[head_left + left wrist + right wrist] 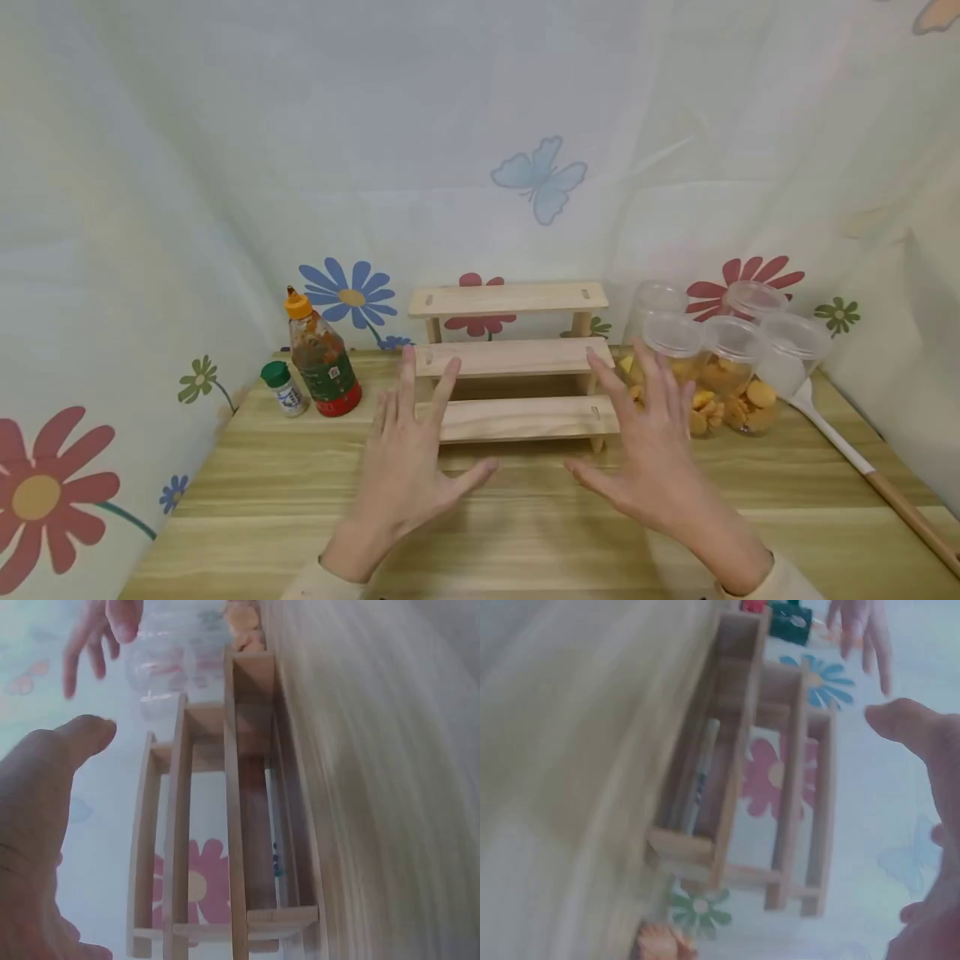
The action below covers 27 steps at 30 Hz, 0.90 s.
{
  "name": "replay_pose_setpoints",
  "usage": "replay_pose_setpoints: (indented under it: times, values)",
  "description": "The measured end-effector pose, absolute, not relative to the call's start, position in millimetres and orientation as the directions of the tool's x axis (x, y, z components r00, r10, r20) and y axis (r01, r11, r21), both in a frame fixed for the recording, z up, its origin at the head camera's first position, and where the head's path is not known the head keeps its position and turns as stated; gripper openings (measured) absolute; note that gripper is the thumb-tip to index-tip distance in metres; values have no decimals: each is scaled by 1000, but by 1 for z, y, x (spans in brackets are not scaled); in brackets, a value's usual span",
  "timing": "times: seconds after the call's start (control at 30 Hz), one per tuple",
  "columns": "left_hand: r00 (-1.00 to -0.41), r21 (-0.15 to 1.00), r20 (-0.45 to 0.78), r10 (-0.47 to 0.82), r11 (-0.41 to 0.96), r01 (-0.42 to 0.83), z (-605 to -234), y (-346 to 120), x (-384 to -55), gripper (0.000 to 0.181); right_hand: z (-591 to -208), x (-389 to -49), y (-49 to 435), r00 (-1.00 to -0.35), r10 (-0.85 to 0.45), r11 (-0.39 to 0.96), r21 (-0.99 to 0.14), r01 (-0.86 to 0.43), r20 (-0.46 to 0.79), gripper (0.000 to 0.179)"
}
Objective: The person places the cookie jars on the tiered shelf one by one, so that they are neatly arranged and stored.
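Note:
A three-tier wooden step rack (517, 358) stands at the middle of the table, its shelves bare. In the head view my left hand (408, 462) is spread before the rack's left side, fingers straight. My right hand (660, 462) is spread likewise before its right side. Neither hand holds anything. In both wrist views, a gap shows between the hand and the rack (236, 825). Below the lowest shelf, a thin pale stick-like object (703, 776) lies in the right wrist view; its kind is unclear.
To the left stand a sauce bottle (322, 358) with an orange cap and a small green-capped shaker bottle (285, 390). Several clear jars (731, 358) of snacks stand at the right, next to a white spatula-like utensil (840, 437) with a wooden handle. A flowered curtain (420, 167) hangs behind.

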<state>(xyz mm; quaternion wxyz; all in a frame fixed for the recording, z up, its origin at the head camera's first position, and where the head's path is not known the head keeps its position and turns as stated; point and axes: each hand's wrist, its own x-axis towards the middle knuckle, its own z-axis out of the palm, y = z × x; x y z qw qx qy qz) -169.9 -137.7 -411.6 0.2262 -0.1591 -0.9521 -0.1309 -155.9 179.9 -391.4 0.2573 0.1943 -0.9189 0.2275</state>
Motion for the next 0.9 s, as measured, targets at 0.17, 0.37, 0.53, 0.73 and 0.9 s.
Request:
replay_pose_setpoints:
  times: [0.17,0.37,0.53,0.73,0.9]
  values:
    - [-851,315,500,161,881,352,-405,-156,-178,122,-371,-165,208,-694,-154,751,-373,-545,704,116]
    - [-892,497,445,81,806,321,-411,-183,-192,108,-345,-169,259,-617,-46,711,-408,-573,786,111]
    - [-932,628,359,37,730,271,-422,-198,-199,102,-329,-161,298,-709,170,636,-626,-451,684,112]
    - [-962,761,271,28,605,232,-435,-206,-208,90,-326,-165,344,-728,345,593,-739,-321,593,101]
    - [-975,844,206,79,490,218,-452,-210,-213,76,-346,-174,386,-726,413,535,-792,-295,549,93]
